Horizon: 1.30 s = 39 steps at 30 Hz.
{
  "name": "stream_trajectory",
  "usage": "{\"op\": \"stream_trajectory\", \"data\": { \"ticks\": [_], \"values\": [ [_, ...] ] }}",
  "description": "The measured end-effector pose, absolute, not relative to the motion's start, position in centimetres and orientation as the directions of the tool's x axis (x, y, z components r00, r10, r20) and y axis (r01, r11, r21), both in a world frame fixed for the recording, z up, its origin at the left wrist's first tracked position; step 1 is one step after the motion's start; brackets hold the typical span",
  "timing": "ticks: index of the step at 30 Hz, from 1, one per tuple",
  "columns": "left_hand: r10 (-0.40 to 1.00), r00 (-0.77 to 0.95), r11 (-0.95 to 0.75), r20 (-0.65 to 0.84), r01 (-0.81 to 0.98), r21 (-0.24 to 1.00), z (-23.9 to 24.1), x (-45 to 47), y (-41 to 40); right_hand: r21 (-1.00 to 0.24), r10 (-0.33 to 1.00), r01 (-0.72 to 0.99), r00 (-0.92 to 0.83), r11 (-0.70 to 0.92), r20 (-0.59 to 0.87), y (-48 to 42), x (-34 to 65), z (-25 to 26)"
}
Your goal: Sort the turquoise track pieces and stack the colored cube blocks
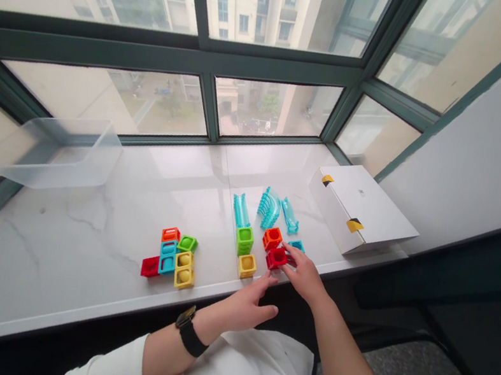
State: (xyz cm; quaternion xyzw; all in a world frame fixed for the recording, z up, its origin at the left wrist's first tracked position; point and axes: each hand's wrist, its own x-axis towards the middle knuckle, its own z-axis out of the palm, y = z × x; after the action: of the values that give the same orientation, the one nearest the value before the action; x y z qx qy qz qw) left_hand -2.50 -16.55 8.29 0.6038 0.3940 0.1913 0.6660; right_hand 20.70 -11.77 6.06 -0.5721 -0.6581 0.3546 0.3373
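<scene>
A dark red cube block (275, 258) with a round hollow sits near the sill's front edge. My right hand (306, 277) reaches it from the right, its fingers around the cube's right side. More red shows between those fingers, partly hidden. My left hand (249, 304) is just in front of the cube, fingers stretched and thumb apart; its fingertips come close to the cube, and I cannot tell if they touch. An orange-red cube (272, 238) stands behind the dark red one. To the left are a green block (244, 240) and a yellow cube (247, 266). A blue block (297, 246) is partly behind my right hand.
Translucent blue track pieces, one straight (241, 210), one curved (269, 207) and one short (290, 216), lie behind the blocks. A cluster of coloured blocks (168, 257) sits left. A clear plastic bin (61, 164) stands far left, a white box (363, 207) right, windows behind.
</scene>
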Motion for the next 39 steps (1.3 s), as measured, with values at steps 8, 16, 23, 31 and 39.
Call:
{"op": "stream_trajectory", "data": {
  "ticks": [8, 16, 23, 31, 39],
  "values": [
    [0.824, 0.506, 0.295, -0.255, 0.001, 0.955, 13.9, -11.1, -15.5, -0.73, 0.969, 0.639, -0.128, 0.243, 0.21, -11.6, 21.4, 9.4],
    [0.987, -0.073, 0.153, -0.142, 0.182, 0.971, 10.4, -20.3, -12.9, -0.627, 0.972, 0.744, -0.143, 0.23, 0.187, -9.0, 18.4, 9.2],
    [0.972, -0.028, -0.127, 0.233, 0.77, 0.626, 9.2, -23.6, -13.5, -0.576, 0.976, 0.79, -0.137, 0.21, 0.168, -7.9, 16.6, 8.4],
    [0.968, -0.093, -0.043, 0.233, 0.855, 0.517, 4.6, -25.9, -13.8, -0.543, 0.975, 0.813, -0.137, 0.211, 0.174, -8.0, 16.5, 8.6],
    [0.958, -0.181, 0.004, 0.22, 0.781, 0.625, 3.2, -26.8, -13.8, -0.588, 0.905, 0.742, -0.059, 0.322, 0.421, -8.6, 14.4, 12.7]
  ]
}}
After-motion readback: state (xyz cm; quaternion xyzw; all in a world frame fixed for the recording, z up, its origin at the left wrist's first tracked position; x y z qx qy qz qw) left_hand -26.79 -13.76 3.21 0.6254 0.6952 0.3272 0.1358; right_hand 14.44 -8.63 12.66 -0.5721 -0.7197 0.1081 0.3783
